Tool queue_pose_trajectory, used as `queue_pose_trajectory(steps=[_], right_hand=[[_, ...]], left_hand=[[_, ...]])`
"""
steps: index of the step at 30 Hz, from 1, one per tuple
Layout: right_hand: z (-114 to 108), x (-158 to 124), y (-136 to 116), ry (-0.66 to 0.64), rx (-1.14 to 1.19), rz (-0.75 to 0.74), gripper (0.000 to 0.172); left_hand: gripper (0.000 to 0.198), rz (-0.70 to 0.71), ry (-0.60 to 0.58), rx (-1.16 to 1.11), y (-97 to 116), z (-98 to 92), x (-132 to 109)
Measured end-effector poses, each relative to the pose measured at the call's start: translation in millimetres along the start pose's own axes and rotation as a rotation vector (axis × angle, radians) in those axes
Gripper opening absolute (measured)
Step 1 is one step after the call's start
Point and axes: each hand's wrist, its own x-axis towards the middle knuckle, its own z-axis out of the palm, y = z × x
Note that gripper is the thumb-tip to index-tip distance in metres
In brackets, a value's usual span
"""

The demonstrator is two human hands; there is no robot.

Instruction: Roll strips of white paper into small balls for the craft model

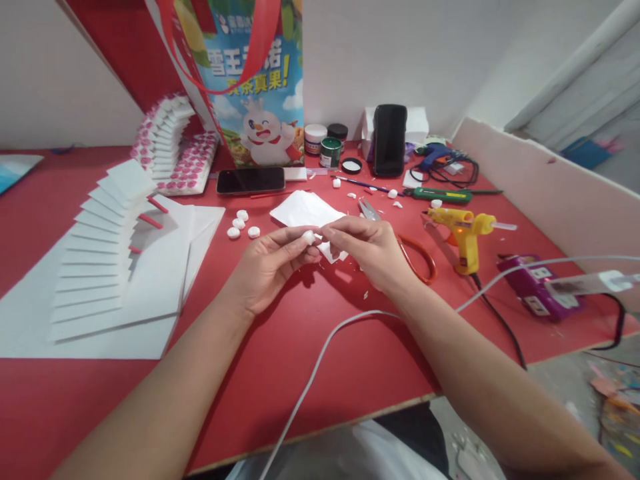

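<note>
My left hand (275, 263) pinches a small white rolled piece (309, 237) between thumb and fingers, above the middle of the red table. Close beside it, my right hand (373, 250) is closed in a pinch; what its fingertips hold, if anything, is too small to make out. Behind my hands lies a stack of white paper sheets (305, 208). Scissors (417, 257) with orange-red handles rest partly hidden behind my right hand. Left of the paper sit several similar small white rolled pieces (239, 225).
Fanned white strips (95, 247) lie on white sheets (30, 320) at left. A yellow glue gun (463, 233) and purple power strip (540, 287) are at right. A white cable (320, 367) crosses in front. Behind are phones (250, 181), paint jars (331, 153) and a gift bag (260, 80).
</note>
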Motion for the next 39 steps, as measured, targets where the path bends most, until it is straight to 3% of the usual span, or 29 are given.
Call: queue_pose_trajectory(steps=[4, 11, 23, 26, 28, 30, 32, 37, 39], right_hand=[[-1, -1, 2, -0.006, -0.105, -0.076, 0.015], [4, -1, 7, 0.026, -0.176, -0.077, 0.019], [4, 0, 6, 0.039, -0.234, -0.054, 0.017], [-7, -5, -13, 0.055, -0.494, -0.039, 0.028], [-20, -13, -31, 0.117, -0.866, -0.049, 0.03], [-34, -25, -47, 0.171, -1.293, 0.088, 0.019], [-45, -36, -52, 0.158, -1.577, 0.218, 0.02], [-53, -47, -33, -0.076, -1.744, 0.325, 0.031], [-50, -42, -27, -0.101, -1.725, 0.364, 0.033]], left_hand=[[0.023, 0.076, 0.003, 0.1, -3, -2.0, 0], [0.029, 0.145, 0.029, 0.282, -8, -4.4, -2], [0.026, 0.099, -0.001, 0.21, -6, -1.3, -3], [0.026, 0.08, 0.022, 0.178, -5, 0.2, -3], [0.027, 0.065, 0.041, 0.158, -3, 0.6, -2], [0.026, 0.052, 0.058, 0.142, -2, 0.9, -3], [0.026, 0.042, 0.069, 0.135, -2, 1.6, -3], [0.024, 0.017, 0.053, 0.118, -2, 4.9, -6], [0.021, 0.008, 0.043, 0.093, -3, 5.5, -6]])
